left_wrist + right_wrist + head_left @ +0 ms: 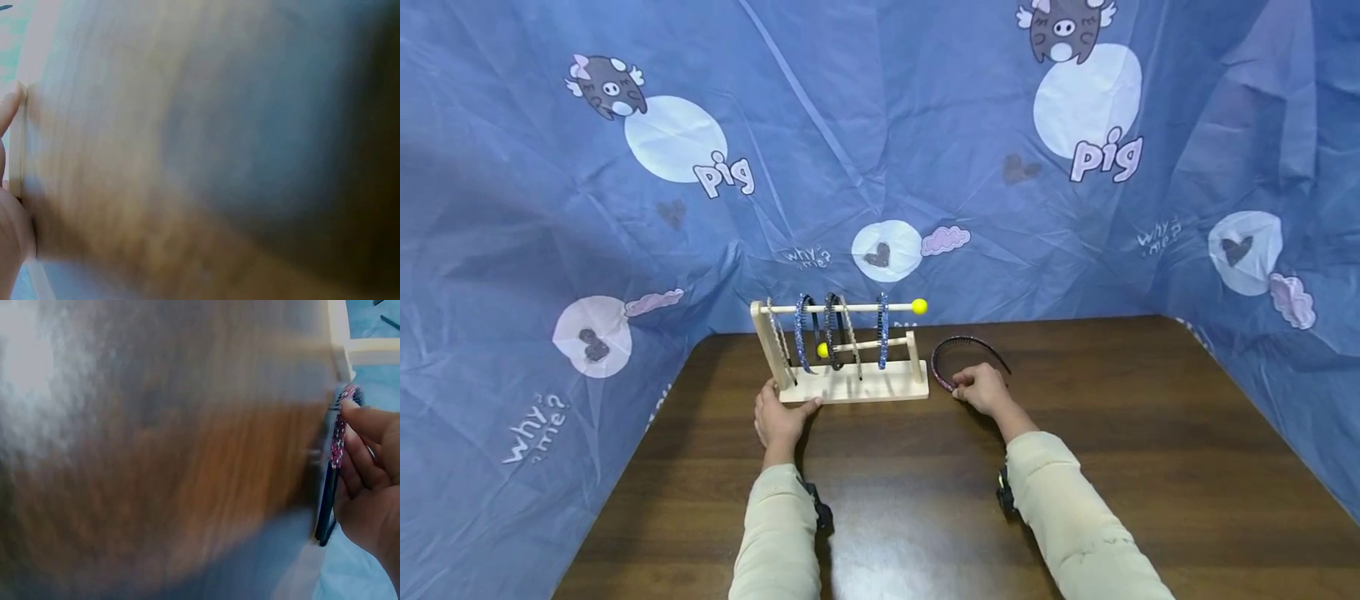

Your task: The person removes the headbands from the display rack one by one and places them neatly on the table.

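Headband (936, 361), dark and coated with pink-purple glitter, is found on the right of the wooden stand (895, 388), bowed into an open arch. Comb teeth are noted along its inner side, and plain black is shown at its ends in the right wrist view. Its near limb is pinched between the thumb and fingers of the right hand (985, 390); whether the table (1187, 467) is touched by it cannot be determined. The left front corner of the stand is gripped by the left hand (779, 421), its thumb laid along the front edge. Five more headbands, among them a blue one (883, 333) nearest the right, are carried by the stand, whose two bars are tipped with yellow balls. Only a narrow gap is left between the held headband and the stand's base. The far table edge is located close behind both; wider stretches of tabletop are seen rightward and on the near side. Dark brown wood grain is marked by a glare patch. The table is backed by creased blue cloth (880, 167) printed with pigs and lettering.
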`<state>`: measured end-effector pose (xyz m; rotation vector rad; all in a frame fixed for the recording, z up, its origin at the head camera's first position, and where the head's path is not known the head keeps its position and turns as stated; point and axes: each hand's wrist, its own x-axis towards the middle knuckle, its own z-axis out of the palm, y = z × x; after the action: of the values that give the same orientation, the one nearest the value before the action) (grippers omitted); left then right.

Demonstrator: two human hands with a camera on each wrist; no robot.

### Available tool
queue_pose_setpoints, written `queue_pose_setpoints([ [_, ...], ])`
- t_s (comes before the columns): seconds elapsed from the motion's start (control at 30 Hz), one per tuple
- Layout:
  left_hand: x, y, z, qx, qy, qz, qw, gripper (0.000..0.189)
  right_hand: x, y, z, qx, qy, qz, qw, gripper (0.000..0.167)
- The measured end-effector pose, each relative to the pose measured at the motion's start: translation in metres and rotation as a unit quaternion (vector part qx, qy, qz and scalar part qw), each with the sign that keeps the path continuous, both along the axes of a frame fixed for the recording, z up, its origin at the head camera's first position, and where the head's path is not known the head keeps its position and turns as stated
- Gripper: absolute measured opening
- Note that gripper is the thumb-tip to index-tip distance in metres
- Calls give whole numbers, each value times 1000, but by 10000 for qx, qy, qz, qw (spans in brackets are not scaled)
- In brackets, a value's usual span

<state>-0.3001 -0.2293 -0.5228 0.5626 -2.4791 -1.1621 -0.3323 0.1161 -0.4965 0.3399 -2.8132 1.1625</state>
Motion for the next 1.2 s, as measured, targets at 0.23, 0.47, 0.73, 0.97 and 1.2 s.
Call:
queue_pose_setpoints([
  [0.23,3,0,-1,1,10,-1,10000,95,8,-14,11,-971,315,-287,9944,36],
  [0.47,3,-1,0,19,-34,9,10000,95,18,-32,22,-2118,415,-41,9764,44],
  [0.73,1,0,-1,59,-48,42,10000,94,41,-53,53,-3278,-76,324,9442,47],
  [0.97,-1,0,-5,28,-23,26,10000,94,50,-61,65,-3626,-136,586,9300,52],
  [1.2,0,1,-3,59,16,13,10000,93,52,-71,69,-3724,-28,844,9242,52],
])
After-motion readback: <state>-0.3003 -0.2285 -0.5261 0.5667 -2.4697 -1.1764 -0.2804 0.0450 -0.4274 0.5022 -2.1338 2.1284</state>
